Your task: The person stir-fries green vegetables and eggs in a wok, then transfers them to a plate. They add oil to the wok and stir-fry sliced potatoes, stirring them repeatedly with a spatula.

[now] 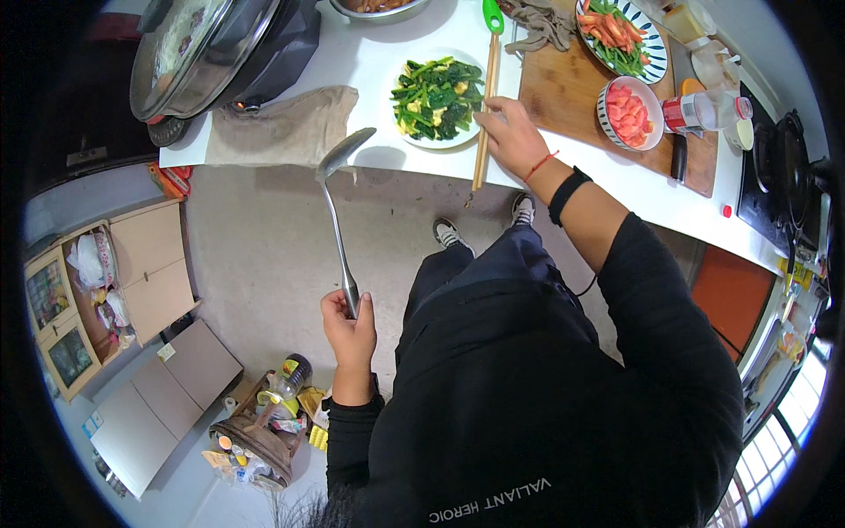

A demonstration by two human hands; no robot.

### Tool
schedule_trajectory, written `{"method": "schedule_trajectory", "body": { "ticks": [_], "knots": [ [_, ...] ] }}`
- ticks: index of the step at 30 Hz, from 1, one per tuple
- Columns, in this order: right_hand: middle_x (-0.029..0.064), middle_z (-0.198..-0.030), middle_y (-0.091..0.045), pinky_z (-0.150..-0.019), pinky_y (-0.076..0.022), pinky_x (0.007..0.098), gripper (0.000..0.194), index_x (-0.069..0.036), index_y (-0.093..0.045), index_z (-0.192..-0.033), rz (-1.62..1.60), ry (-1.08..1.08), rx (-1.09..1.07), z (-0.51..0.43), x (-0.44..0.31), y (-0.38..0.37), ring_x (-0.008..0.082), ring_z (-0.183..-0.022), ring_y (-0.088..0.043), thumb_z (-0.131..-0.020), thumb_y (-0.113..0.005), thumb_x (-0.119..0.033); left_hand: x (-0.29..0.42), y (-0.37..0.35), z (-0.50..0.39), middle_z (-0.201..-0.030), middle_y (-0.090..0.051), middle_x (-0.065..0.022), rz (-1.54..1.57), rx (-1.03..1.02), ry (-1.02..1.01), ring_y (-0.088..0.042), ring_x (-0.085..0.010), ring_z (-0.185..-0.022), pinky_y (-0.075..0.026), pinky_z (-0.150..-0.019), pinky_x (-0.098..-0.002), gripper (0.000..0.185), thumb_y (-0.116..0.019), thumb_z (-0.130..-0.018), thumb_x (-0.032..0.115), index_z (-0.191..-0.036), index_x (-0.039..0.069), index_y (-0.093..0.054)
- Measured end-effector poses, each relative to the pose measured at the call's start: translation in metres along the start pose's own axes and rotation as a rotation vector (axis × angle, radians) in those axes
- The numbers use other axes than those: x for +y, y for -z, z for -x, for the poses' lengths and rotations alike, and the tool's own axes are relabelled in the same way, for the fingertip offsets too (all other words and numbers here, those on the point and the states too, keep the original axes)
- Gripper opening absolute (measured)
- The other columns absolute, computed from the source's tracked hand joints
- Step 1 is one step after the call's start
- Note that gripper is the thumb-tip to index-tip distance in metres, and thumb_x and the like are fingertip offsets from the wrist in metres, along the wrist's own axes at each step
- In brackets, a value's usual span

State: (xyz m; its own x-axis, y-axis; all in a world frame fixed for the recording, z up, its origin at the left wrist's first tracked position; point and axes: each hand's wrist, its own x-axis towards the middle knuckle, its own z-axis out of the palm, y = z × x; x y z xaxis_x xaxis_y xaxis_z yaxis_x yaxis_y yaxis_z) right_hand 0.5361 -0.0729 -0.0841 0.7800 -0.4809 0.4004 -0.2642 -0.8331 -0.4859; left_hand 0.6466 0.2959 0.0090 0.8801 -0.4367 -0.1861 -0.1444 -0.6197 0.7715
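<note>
My left hand [350,330] grips the handle of a long metal serving spoon [338,228] out over the floor. The spoon's bowl points towards the white counter [376,157]. At the counter's front edge, my right hand [515,135] has its fingers closed around a pair of wooden chopsticks [482,162]. Their lower ends reach past the edge. Just left of these fingers sits a white plate [441,142] of cooked leafy greens with egg [436,96]. A green-handled utensil [493,16] lies at the chopsticks' far end.
A lidded pan [198,59] stands left, behind a beige cloth [284,129]. On the wooden cutting board [554,86] are a bowl of diced red pieces [630,115], a plate of sliced vegetables [620,36], a plastic bottle [706,111] and a knife [678,158]. A metal bowl [383,10] stands at the back.
</note>
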Motion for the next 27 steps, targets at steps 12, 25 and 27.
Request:
{"method": "schedule_trajectory", "body": {
  "ticks": [12,25,27],
  "knots": [
    [0.0183,-0.136,-0.043,-0.091,-0.0502,0.0373,0.054,-0.017,-0.051,-0.132,-0.062,-0.122,-0.142,0.001,-0.009,-0.007,0.0330,-0.110,-0.057,-0.081,-0.058,0.001,-0.032,0.023,-0.030,-0.086,-0.053,-0.0035,0.031,-0.079,-0.109,-0.052,-0.0091,-0.074,-0.044,-0.067,-0.0230,0.032,-0.071,-0.083,0.008,-0.102,-0.001,-0.047],
    [0.0192,-0.126,-0.048,-0.088,-0.0501,0.0383,0.044,-0.008,-0.053,-0.122,-0.240,-0.252,0.130,0.126,-0.084,0.096,0.0320,-0.102,-0.059,-0.080,-0.065,-0.010,0.030,-0.038,-0.026,-0.094,-0.051,-0.0074,0.374,-0.418,-0.332,-0.051,-0.0117,-0.077,-0.046,-0.068,-0.0255,0.036,-0.058,-0.091,0.011,-0.117,0.000,-0.035],
    [0.0150,-0.108,-0.054,-0.077,-0.0524,0.0364,0.042,-0.004,-0.054,-0.119,-0.497,-0.407,0.033,0.152,-0.103,0.122,0.0254,-0.087,-0.064,-0.079,-0.068,-0.010,0.064,-0.058,-0.004,-0.094,-0.051,-0.0088,0.441,-0.539,-0.344,-0.053,-0.0130,-0.075,-0.047,-0.066,-0.0260,0.037,-0.058,-0.091,0.012,-0.117,0.000,-0.034]
  ]
}}
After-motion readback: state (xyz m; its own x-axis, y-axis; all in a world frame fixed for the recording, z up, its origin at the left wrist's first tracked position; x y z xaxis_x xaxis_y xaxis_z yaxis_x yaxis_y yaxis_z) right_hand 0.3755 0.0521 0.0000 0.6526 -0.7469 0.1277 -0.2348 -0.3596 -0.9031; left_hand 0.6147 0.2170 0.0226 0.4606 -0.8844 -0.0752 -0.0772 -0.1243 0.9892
